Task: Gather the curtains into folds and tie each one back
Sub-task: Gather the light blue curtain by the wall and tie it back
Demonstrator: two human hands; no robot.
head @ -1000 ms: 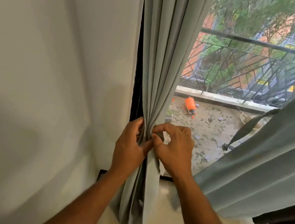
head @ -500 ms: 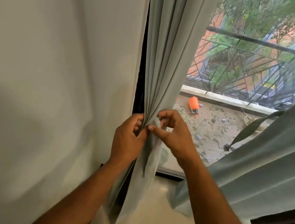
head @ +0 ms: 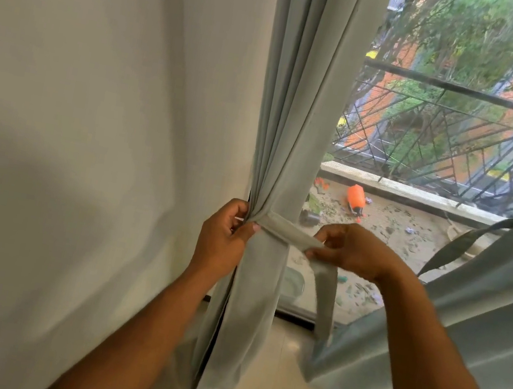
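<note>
A pale grey-green curtain (head: 301,106) hangs gathered in narrow folds beside the white wall. A matching fabric tie-back band (head: 289,232) crosses the front of the folds at waist height. My left hand (head: 223,240) grips the gathered folds and the band's left end at the curtain's left edge. My right hand (head: 351,250) pinches the band out to the right, and the band's loose tail (head: 325,299) hangs down from it. A second curtain (head: 482,323) of the same cloth slants across the lower right.
The white wall (head: 88,130) fills the left. Through the glass lies a littered balcony floor with an orange bottle (head: 355,198) and a black metal railing (head: 463,141). Cream floor tiles (head: 276,386) lie below.
My right hand has moved right, drawing the tie-back band out across the curtain's front. My left hand stays clamped on the folds. The view has tilted upward.
</note>
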